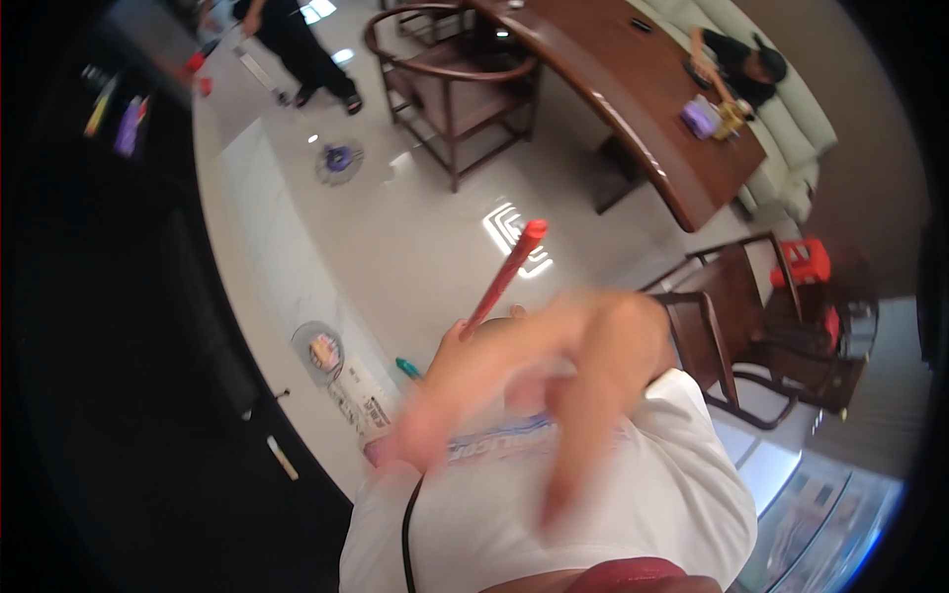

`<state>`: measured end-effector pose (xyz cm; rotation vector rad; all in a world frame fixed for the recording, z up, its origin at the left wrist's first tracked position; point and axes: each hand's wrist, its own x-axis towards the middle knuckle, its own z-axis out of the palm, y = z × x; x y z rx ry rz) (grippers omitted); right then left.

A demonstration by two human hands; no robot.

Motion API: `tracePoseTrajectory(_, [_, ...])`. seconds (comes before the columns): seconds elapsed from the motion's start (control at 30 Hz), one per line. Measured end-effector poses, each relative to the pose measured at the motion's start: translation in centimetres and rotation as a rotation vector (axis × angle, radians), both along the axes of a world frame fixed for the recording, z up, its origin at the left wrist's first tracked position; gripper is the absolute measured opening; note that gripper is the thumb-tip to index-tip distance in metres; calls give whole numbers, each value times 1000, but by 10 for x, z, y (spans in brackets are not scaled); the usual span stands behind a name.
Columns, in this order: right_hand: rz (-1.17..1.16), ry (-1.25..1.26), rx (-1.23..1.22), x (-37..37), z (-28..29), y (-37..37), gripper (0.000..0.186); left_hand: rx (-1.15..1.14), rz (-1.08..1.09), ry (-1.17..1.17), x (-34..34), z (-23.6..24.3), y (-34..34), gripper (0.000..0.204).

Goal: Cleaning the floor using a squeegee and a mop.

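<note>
A slim red stick [506, 272] points up and away in front of my body. Its near end meets the fingers of my left hand [454, 345], which looks closed around it; most of that hand is covered by a blurred forearm. Just left of it, a small green tip [407, 368] shows, and I cannot make out what it belongs to. My right hand [581, 425] is raised close in front of my white shirt [494, 514] and smeared by motion. One blurred finger points down; whether this hand holds anything cannot be seen.
On the left, a pale ledge [259, 326] carries a round clear dish [318, 353] beside a black surface with a pen [282, 459]. Wooden chairs [450, 89] stand by a long brown table [643, 128]. One person sits on a pale sofa [806, 109]; another stands at the far left.
</note>
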<state>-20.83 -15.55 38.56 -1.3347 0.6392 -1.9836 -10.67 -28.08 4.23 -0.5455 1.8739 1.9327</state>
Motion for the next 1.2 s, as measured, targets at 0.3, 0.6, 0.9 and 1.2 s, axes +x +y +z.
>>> tracePoseTrajectory(0.3, [-814, 442, 179, -49, -52, -5, 50, -284, 182, 276, 57, -123, -9, 18])
tracePoseTrajectory(0.6, [-417, -172, 587, -25, -108, -48, 66, -390, 253, 270, 69, -63, -19, 14])
tracePoseTrajectory(0.9, [-354, -69, 31, -3, -102, -28, 83, -287, 233, 586, -19, -20, -19, 12])
tracePoseTrajectory(1.2, [-781, 209, 13, 16, -79, 40, 60, -391, 22, 762, -126, 5, 15, 9])
